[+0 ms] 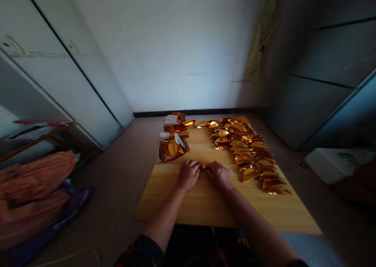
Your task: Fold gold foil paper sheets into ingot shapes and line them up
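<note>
Between my two hands, low over the wooden table [202, 204], is a small piece of gold foil paper [203, 167]. My left hand [188, 173] closes on its left end, and my right hand [219, 175] closes on its right end. Most of the foil paper is hidden by my fingers. Just beyond my left hand lie stacks of gold foil sheets [173, 147], some showing white backs. To the right of my right hand, rows of folded gold foil pieces [249, 149] overlap one another along the table.
A white wall [182, 55] rises behind the table. Pale cabinets [67, 75] stand at the left, with orange cloth [35, 180] heaped below. A dark cabinet [323, 79] and a white box [326, 165] are at the right.
</note>
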A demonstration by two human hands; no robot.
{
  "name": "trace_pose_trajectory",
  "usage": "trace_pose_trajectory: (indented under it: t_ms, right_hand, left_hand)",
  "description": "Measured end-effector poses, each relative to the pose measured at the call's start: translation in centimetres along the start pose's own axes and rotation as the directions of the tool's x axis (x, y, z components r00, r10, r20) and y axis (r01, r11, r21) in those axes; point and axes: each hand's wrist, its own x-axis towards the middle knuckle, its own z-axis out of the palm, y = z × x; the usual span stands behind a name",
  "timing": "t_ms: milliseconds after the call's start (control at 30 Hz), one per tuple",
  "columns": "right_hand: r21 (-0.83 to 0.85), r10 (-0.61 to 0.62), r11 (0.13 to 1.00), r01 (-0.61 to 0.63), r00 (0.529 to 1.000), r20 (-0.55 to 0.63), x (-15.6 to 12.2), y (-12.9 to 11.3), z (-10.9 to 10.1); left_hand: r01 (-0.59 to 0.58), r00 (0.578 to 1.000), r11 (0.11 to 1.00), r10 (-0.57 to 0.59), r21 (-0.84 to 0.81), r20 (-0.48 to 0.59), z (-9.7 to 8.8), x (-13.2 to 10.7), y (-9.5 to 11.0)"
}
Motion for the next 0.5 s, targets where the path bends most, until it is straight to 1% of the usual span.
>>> trace_pose_trajectory:
  t_ms: [233,500]
  right_hand:
    - [0.106,0.070,0.992,-0.066,0.997,-0.033,0.6,-0.6,0.8]
    - [0.169,0.029,0.985,-0.020,0.998,-0.051,1.2,-0.7,1.9]
  left_hand:
    - [0.010,0.998,0.997,-0.015,-0.077,-0.068,0.5,-0.1,-0.4]
    - [0.025,0.991,0.993,-0.039,-0.112,-0.126,0.9,0.0,-0.6]
